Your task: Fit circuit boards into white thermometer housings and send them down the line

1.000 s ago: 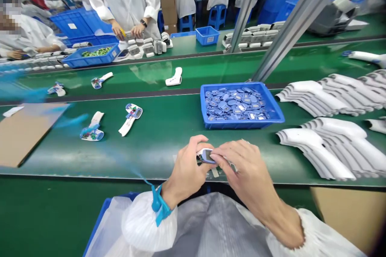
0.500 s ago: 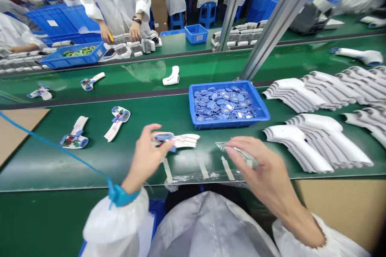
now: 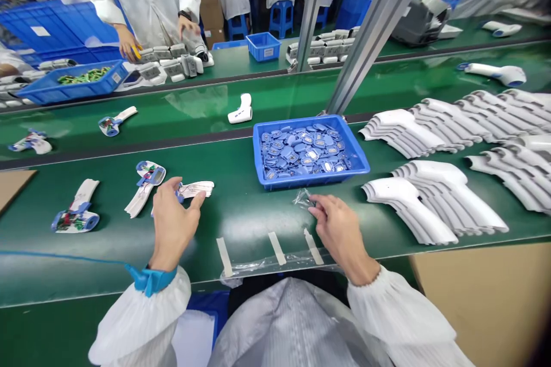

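My left hand point(image 3: 174, 221) is over the green bench, thumb and fingers apart. Just beyond it lies a gun-shaped white housing half point(image 3: 196, 189) with blue parts, partly hidden by the fingers. To its left rest two similar housing halves, one with a small display point(image 3: 148, 183) and one showing green circuit board point(image 3: 77, 215). My right hand point(image 3: 340, 229) pinches a crumpled piece of clear plastic film point(image 3: 302, 199) between thumb and fingertips, a little above the bench. In front of it stands a blue bin point(image 3: 260, 180) full of small blue plastic parts point(image 3: 301, 149).
White housing shells point(image 3: 413, 195) are nested in rows at right. Tape strips point(image 3: 276, 248) hold clear film along the bench's front edge. A metal post point(image 3: 370, 28) rises behind the bin. Across the green belt point(image 3: 181, 120), a person in a white coat point(image 3: 142, 0) handles grey-white parts.
My left hand has moved left with the housing half and opened, leaving it beside the others. My right hand has moved slightly left, still pinching the film. The view has shifted right.
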`<move>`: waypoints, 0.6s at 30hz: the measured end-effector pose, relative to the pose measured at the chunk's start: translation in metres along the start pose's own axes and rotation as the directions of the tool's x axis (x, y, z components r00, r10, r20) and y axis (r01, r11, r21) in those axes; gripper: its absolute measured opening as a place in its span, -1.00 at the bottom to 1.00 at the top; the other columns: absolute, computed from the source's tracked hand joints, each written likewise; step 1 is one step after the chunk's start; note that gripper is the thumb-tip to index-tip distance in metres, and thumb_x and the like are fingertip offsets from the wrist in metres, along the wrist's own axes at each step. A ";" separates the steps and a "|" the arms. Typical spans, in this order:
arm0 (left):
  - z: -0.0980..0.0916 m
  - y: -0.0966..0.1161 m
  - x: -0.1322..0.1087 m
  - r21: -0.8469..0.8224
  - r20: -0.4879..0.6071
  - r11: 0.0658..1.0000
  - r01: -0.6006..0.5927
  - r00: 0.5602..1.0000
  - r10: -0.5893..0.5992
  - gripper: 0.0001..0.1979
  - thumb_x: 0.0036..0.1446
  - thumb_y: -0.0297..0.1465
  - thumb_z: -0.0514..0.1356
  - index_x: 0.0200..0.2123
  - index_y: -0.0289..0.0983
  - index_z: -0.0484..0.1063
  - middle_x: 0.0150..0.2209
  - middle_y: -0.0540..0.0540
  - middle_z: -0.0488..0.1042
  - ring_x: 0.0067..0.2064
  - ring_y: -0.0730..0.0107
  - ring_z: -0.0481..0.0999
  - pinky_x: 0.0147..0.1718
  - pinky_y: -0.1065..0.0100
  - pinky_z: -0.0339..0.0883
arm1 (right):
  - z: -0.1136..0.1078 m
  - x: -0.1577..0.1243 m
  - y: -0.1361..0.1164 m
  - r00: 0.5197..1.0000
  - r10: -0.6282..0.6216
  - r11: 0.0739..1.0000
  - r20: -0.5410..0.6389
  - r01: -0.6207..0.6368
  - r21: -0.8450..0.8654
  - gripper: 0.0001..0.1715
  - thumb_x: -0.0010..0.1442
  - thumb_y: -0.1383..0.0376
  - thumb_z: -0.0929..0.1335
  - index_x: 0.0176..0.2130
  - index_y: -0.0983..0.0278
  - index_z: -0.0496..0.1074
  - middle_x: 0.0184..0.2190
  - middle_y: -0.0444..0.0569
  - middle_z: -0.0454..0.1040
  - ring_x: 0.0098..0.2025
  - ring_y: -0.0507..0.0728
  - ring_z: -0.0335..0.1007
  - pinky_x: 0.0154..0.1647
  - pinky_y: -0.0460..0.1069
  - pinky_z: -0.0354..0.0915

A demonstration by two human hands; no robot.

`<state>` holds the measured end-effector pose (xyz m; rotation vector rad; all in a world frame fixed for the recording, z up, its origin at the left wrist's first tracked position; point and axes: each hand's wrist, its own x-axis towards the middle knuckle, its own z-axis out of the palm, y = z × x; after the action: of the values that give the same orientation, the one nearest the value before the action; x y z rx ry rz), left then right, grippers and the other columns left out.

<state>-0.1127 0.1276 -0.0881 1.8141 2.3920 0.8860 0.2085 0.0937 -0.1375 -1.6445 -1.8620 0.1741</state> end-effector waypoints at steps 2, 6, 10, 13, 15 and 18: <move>0.000 0.005 -0.001 -0.021 0.036 0.999 -0.035 0.999 0.036 -0.45 0.09 -0.10 0.18 0.05 -0.35 0.39 0.02 -0.31 0.48 0.06 -0.08 0.47 0.09 -0.02 0.35 | 0.001 0.002 0.004 1.000 0.002 1.000 0.025 -0.002 0.000 -0.72 0.33 0.33 0.26 -0.03 0.31 0.48 -0.31 0.03 0.56 -0.26 0.21 0.47 -0.24 0.10 0.41; 0.001 0.016 0.000 -0.053 0.079 0.989 -0.135 0.987 0.139 -0.50 0.11 -0.06 0.14 -0.02 -0.29 0.41 0.01 -0.27 0.51 0.07 -0.08 0.48 0.11 -0.02 0.33 | -0.035 -0.003 0.015 0.998 -0.068 0.997 -0.006 0.068 0.031 -0.69 0.33 0.30 0.31 0.06 0.24 0.41 -0.02 0.06 0.54 -0.01 0.21 0.49 -0.01 0.13 0.42; 0.006 0.025 0.004 -0.060 0.084 0.991 -0.120 0.989 0.125 -0.52 0.07 -0.02 0.14 -0.06 -0.22 0.40 0.02 -0.23 0.52 0.07 -0.15 0.48 0.10 -0.11 0.35 | -0.100 0.001 0.059 0.955 0.028 0.986 -0.295 -0.074 -0.147 -0.74 0.34 0.21 0.33 0.00 0.19 0.46 0.00 0.08 0.54 0.06 0.24 0.46 0.14 0.15 0.33; 0.011 0.033 0.006 -0.069 0.091 0.995 -0.073 0.993 0.079 -0.56 0.02 -0.01 0.17 -0.11 -0.13 0.39 0.01 -0.16 0.51 0.05 -0.20 0.50 0.06 -0.20 0.39 | -0.140 0.012 0.121 0.926 0.189 0.889 -0.327 -0.303 -0.343 -0.58 0.27 0.06 0.37 -0.02 0.28 0.47 -0.01 0.29 0.52 0.03 0.39 0.45 0.02 0.22 0.32; 0.012 0.038 0.006 -0.075 0.064 0.995 -0.062 0.996 0.067 -0.60 0.01 0.01 0.17 -0.14 -0.05 0.38 -0.01 -0.07 0.51 0.06 -0.23 0.50 0.06 -0.26 0.39 | -0.152 0.018 0.160 0.913 0.371 0.824 -0.171 -0.408 -0.392 -0.47 0.16 -0.04 0.42 -0.11 0.34 0.46 -0.17 0.35 0.54 -0.16 0.39 0.49 -0.20 0.19 0.33; 0.007 0.041 0.004 -0.036 0.015 0.997 -0.062 0.998 0.062 -0.66 0.07 0.02 0.13 -0.14 0.03 0.36 -0.01 0.03 0.50 0.12 -0.21 0.47 0.11 -0.28 0.37 | -0.149 0.024 0.186 0.861 0.508 0.795 0.010 -0.464 -0.390 -0.51 0.14 -0.10 0.40 -0.29 0.29 0.41 -0.44 0.16 0.50 -0.45 0.22 0.42 -0.44 0.07 0.22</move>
<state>-0.0749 0.1413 -0.0748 1.8848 2.3068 0.9101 0.4450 0.1087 -0.1030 -2.4201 -1.5731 0.1324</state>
